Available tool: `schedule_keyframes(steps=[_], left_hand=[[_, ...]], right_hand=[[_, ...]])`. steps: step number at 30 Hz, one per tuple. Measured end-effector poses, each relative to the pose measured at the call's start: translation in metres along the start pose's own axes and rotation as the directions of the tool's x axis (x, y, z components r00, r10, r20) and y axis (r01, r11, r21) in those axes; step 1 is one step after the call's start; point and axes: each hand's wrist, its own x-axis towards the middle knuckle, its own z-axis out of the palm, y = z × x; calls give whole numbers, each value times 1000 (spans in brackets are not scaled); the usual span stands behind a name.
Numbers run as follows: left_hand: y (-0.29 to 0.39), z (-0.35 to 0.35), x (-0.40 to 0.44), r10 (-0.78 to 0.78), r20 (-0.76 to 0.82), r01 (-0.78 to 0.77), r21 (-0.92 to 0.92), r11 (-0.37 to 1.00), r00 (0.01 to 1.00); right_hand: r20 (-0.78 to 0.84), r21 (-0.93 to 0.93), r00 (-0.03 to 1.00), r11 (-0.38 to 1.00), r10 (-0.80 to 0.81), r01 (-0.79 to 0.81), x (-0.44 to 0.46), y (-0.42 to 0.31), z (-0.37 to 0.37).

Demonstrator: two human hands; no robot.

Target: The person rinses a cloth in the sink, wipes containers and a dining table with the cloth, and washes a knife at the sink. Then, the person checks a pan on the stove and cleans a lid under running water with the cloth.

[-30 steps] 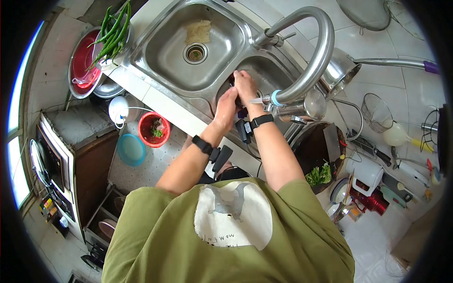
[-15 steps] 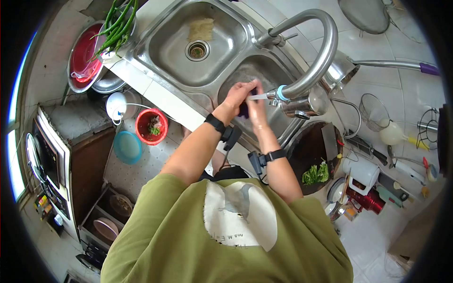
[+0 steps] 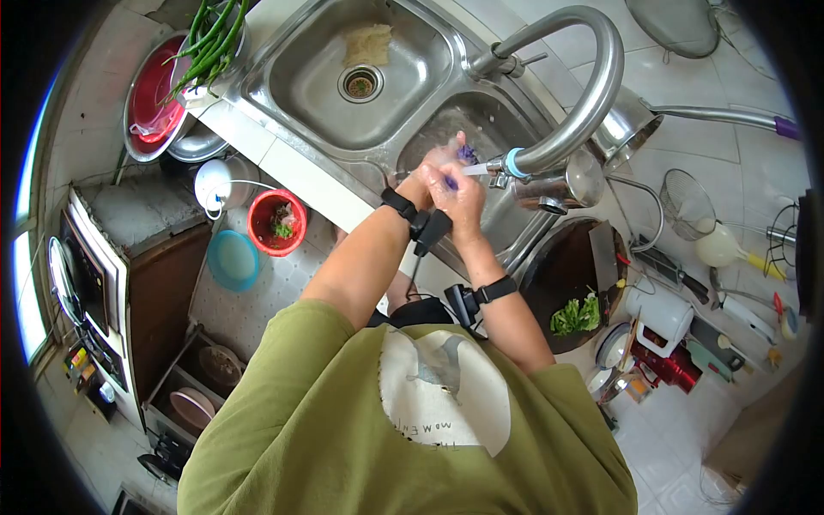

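Here, left hand (image 3: pixel 437 163) and right hand (image 3: pixel 463 202) are holding a purple bundle (image 3: pixel 466 154), fingers curled, right basin (image 3: pixel 491 129) lying open toward far edge (image 3: pixel 519 108).

the faucet (image 3: pixel 613 73) crowds the right hand (image 3: pixel 464 199); the larger basin (image 3: pixel 305 90) leaves room.

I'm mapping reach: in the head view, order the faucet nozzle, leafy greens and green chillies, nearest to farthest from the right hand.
1. Faucet nozzle, beside the right hand.
2. Leafy greens, lower right.
3. Green chillies, far upper left.
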Motion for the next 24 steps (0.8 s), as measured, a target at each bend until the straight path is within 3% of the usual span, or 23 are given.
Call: schedule_keyframes(steps=[1, 3, 4, 6, 7, 8, 9, 11, 13, 15, 16, 17, 18, 19, 20, 21, 22, 23, 24], left_hand=[[-26, -1, 10, 143, 83, -130, -142, 981, 986], [-54, 1, 25, 449, 162, -348, -428, 834, 879], [-55, 4, 27, 746, 60, -741, -88, 666, 663], [-54, 9, 28, 935, 100, -912, 278, 302, 340], [-44, 17, 15, 697, -121, -701, 13, 713, 707], [-29, 25, 5, 279, -195, -329, -315, 890, 940], [-17, 30, 1, -189, -111, 83, -610, 788, 976], [-23, 31, -1, -202, -191, 44, -613, 789, 961], [-29, 21, -4, -201, -197, 36, -623, 782, 960], [-27, 8, -8, -156, -176, 3, -655, 755, 972], [-24, -1, -17, -67, -148, -39, -617, 786, 987], [-23, -8, -26, 14, -115, -79, -583, 809, 993], [-9, -12, -42, -95, -124, 8, -565, 825, 988], [1, -18, -55, -136, -22, 97, -590, 801, 990], [-4, -19, -51, -168, -23, 134, -498, 857, 986], [-12, -19, -44, -197, -24, 172, -400, 901, 980], [-15, -9, -50, -23, -125, -15, -294, 956, 992], [-59, -20, -10, 88, -210, -58, 146, 988, 974], [-49, -14, -18, 190, -215, -86, 416, 905, 958]], right_hand=[[-22, -41, 968, 968, -250, 249, 9, 4, -1], [-46, -99, 960, 958, -276, 270, 16, 26, 4], [-68, -158, 951, 944, -303, 290, 21, 32, 5], [-50, -117, 963, 959, -265, 257, 27, 41, 5], [-30, -78, 974, 972, -224, 221, 28, 46, 4], [-2, -113, 999, 993, -46, 45, 34, 58, 5], [-9, -110, 999, 993, -52, 51, 44, 75, 7], [-86, -51, 988, 990, 130, -135, 53, 100, 10], [-50, -74, 990, 988, 135, -139, 52, 89, 5], [22, -7, 958, 959, 285, -285, 57, 80, 6], [17, -67, 944, 943, 328, -327, 62, 80, 8], [22, -70, 945, 944, 326, -324, 62, 80, 10], [34, 71, 979, 977, 201, -203, 56, 71, 10], [21, 214, 997, 974, 68, -71, 53, 64, 9], [194, 84, 981, 996, 12, -29, 52, 60, 2], [353, -16, 933, 997, 74, -73, 52, 49, -6], [297, 76, 948, 987, 111, -140, 54, 76, -2], [249, 170, 956, 965, 155, -201, 56, 107, -2], [107, 149, 976, 968, 188, -202, 64, 104, -18]])
